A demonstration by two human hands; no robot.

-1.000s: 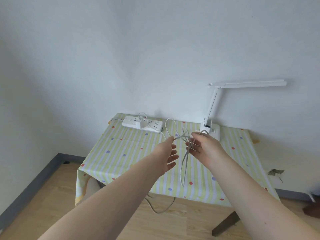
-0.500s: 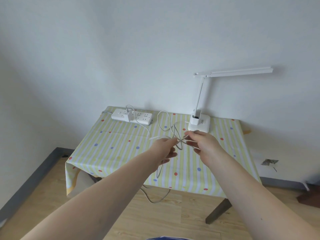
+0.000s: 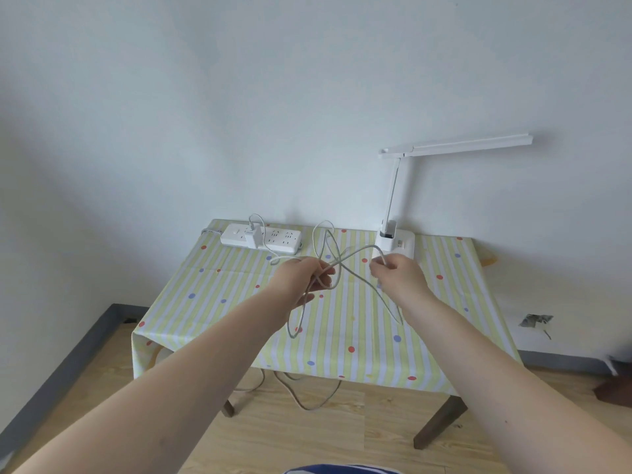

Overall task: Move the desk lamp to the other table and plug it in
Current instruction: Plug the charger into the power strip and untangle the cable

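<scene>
In the head view both hands hover above the striped surface (image 3: 219, 289), the left hand (image 3: 302, 277) curled round loops of the lamp cable (image 3: 337, 265) and the right hand (image 3: 398, 273) pinching another stretch of it, the strands crossing between them. The desk lamp (image 3: 395, 239) stands just beyond the right hand, which is nearer it. The power strip (image 3: 261, 237) lies beyond the left hand, left of the lamp, so the cable's free end, which I cannot pick out, probably goes that way.

Bare striped tabletop (image 3: 212, 302) at the left and front, power strip (image 3: 261, 238) and lamp (image 3: 396, 239) along the back, looped cord (image 3: 333, 254) between.
</scene>
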